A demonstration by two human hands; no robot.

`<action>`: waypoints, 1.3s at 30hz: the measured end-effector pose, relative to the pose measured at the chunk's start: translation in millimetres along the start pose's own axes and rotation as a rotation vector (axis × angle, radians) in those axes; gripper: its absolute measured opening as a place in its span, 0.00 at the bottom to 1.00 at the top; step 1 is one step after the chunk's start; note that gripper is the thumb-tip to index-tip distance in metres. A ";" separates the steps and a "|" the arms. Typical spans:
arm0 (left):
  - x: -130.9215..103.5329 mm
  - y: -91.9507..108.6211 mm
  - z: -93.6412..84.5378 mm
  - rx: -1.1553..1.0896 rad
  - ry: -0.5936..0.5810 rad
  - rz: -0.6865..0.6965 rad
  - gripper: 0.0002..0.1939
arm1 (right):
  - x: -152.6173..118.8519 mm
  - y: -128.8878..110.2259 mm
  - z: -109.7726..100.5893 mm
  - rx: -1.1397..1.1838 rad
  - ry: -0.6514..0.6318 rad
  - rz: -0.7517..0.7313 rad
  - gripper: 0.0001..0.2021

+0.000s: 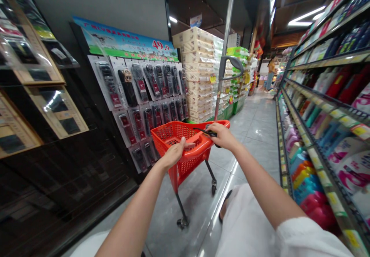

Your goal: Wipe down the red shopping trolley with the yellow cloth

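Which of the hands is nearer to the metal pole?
Right. The right hand appears just below the metal pole; the left hand is lower and farther left.

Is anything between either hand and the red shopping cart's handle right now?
Nothing visible at the left hand, which touches the left side of the handle. At the right hand, yes: a black object, too unclear to name, sits at the fingers over the handle's right end.
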State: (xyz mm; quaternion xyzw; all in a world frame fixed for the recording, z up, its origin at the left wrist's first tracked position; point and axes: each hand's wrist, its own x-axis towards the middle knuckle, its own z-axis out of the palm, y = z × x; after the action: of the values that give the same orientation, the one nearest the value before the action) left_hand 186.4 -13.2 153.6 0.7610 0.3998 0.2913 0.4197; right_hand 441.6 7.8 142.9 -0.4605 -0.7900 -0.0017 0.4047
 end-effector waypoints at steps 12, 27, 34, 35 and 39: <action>0.2 -1.5 3.2 -0.077 -0.043 0.030 0.45 | 15.7 24.4 -5.5 -0.224 0.099 0.262 0.12; 9.5 -13.9 0.0 -0.239 -0.033 -0.017 0.47 | -43.8 -63.4 58.3 0.253 0.524 0.188 0.14; 13.8 3.5 22.8 -0.408 -0.099 -0.077 0.50 | -77.3 -98.0 91.3 0.357 0.621 0.174 0.17; 13.7 4.3 24.8 -0.423 -0.102 -0.071 0.49 | -79.4 -95.3 89.1 0.359 0.604 0.151 0.16; 18.4 4.9 35.8 -0.520 -0.172 -0.007 0.48 | -70.7 -67.6 66.4 0.306 0.765 0.204 0.12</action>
State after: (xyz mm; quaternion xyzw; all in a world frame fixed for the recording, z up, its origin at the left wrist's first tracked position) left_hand 225.4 -13.7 142.7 0.6482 0.2768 0.3171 0.6345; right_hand 367.5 -57.6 78.0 -0.4373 -0.5246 -0.0152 0.7303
